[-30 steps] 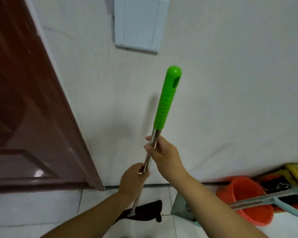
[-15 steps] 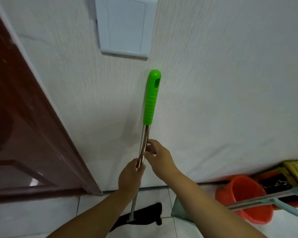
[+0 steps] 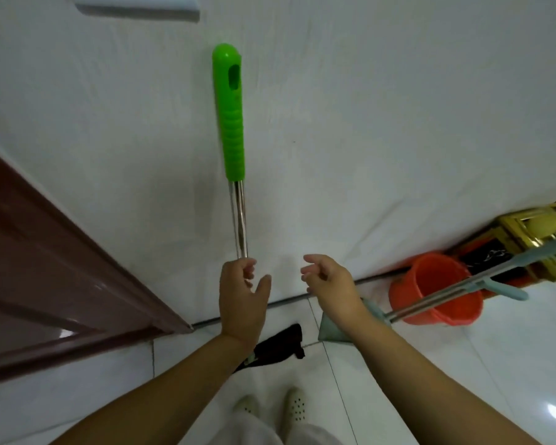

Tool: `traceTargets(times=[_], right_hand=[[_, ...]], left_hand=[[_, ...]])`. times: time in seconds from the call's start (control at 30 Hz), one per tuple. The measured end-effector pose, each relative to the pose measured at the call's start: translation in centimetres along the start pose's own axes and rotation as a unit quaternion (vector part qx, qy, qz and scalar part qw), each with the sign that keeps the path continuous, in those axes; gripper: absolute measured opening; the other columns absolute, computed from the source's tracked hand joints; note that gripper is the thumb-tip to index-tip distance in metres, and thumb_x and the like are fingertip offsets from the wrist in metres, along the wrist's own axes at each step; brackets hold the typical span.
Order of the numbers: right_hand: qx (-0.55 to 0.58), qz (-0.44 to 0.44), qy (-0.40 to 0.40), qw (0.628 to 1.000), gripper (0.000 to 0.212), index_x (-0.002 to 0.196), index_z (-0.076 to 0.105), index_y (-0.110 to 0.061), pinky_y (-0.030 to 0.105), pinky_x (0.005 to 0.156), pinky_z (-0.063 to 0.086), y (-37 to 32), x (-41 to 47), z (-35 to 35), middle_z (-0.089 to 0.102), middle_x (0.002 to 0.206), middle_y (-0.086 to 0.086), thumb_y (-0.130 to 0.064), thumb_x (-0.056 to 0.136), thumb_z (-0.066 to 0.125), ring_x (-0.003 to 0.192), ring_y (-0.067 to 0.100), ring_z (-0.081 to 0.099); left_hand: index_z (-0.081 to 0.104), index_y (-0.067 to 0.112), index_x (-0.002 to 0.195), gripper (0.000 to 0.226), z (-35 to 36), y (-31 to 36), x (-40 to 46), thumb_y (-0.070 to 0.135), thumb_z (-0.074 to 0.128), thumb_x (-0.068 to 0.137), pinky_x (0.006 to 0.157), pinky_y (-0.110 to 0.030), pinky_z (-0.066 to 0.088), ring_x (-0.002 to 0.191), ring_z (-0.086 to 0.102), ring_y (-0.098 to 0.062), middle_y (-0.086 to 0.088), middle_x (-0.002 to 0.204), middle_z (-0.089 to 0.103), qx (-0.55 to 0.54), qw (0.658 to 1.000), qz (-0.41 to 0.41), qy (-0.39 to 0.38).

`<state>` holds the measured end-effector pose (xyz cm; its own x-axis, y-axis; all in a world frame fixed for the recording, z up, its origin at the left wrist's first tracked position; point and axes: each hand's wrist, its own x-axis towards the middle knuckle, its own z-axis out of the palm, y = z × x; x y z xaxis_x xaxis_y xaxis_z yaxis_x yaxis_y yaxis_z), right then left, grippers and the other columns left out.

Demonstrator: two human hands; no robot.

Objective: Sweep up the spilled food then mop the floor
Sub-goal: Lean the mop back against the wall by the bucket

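- The left hand (image 3: 242,303) has its fingers (image 3: 248,266) loosely curled. The tips sit right at the shiny metal pole, but I cannot tell if they hold it or only touch it.
- The right hand (image 3: 329,281) has let go. Half a second ago it held the pole too. Now its fingers are relaxed and hold nothing, at about 3 o'clock from the left hand.
- The mop (image 3: 239,216) now stands nearly straight up. Its green handle (image 3: 231,114) is at 12 o'clock from the left hand and seems to lean on the white wall (image 3: 398,123). A second ago it tilted away from the wall.
- The black mop head (image 3: 278,348) lies on the tiled floor (image 3: 495,364), below the left wrist at 6 o'clock.
- At 3 o'clock from the right hand are an orange bucket (image 3: 437,290) and another long-handled tool (image 3: 446,292) lying across it.
- A brown door (image 3: 45,268) is at 9 o'clock.
- I think the mop is being put away, so the mopping looks finished or paused. No spilled food shows on the floor here.
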<state>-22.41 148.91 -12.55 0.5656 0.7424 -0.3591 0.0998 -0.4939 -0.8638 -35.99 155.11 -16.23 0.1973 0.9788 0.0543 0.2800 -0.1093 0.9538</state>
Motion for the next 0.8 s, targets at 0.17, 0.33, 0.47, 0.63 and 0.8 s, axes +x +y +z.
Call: traceTargets(times=[0.17,0.33,0.47,0.63,0.8], right_hand=[[0.021,0.04,0.064,0.997,0.027,0.117,0.06,-0.012,0.023,0.078,0.052,3.2,-2.3,-3.6,0.062,0.089,-0.002,-0.001,0.094,0.051,0.083,0.012,0.06],[0.027,0.061,0.141,0.988,0.024,0.105,0.06,-0.021,0.033,0.083,0.054,5.8,-4.5,-8.8,0.064,0.094,0.004,-0.002,0.093,0.053,0.088,0.02,0.063],[0.031,0.078,0.205,0.975,0.021,0.109,0.062,-0.015,0.022,0.067,0.055,8.2,-6.5,-14.2,0.063,0.086,0.003,-0.004,0.095,0.051,0.074,0.017,0.06],[0.033,0.109,0.237,0.965,0.024,0.113,0.065,-0.01,0.04,0.081,0.057,12.2,-7.5,-21.9,0.065,0.099,0.009,-0.006,0.096,0.048,0.092,0.028,0.064],[0.048,0.113,0.236,0.964,0.022,0.095,0.06,-0.02,0.035,0.08,0.055,16.1,-6.6,-30.9,0.064,0.095,0.004,-0.002,0.094,0.047,0.092,0.025,0.063]], left_hand=[[0.051,0.027,0.097,0.033,3.7,1.3,-2.0,0.006,0.071,0.08,0.067,-0.004,0.04,0.08,0.051,0.001,0.016,0.092,0.048,0.026,0.992,0.055,-0.111],[0.049,0.037,0.091,0.036,7.8,2.9,-4.2,0.009,0.068,0.083,0.066,-0.007,0.043,0.075,0.054,-0.002,0.013,0.09,0.053,0.032,0.977,0.063,-0.2],[0.058,0.022,0.101,0.023,11.7,4.2,-5.7,0.008,0.066,0.085,0.068,-0.012,0.045,0.075,0.055,-0.002,0.01,0.09,0.056,0.052,0.959,0.081,-0.267],[0.061,0.017,0.111,0.024,18.8,7.3,-7.6,0.013,0.064,0.087,0.068,-0.01,0.042,0.075,0.053,0.0,0.016,0.089,0.054,0.065,0.936,0.102,-0.33],[0.06,0.018,0.114,0.027,27.9,11.4,-10.3,0.018,0.064,0.088,0.067,-0.007,0.039,0.076,0.053,0.001,0.015,0.089,0.054,0.082,0.928,0.111,-0.345]])
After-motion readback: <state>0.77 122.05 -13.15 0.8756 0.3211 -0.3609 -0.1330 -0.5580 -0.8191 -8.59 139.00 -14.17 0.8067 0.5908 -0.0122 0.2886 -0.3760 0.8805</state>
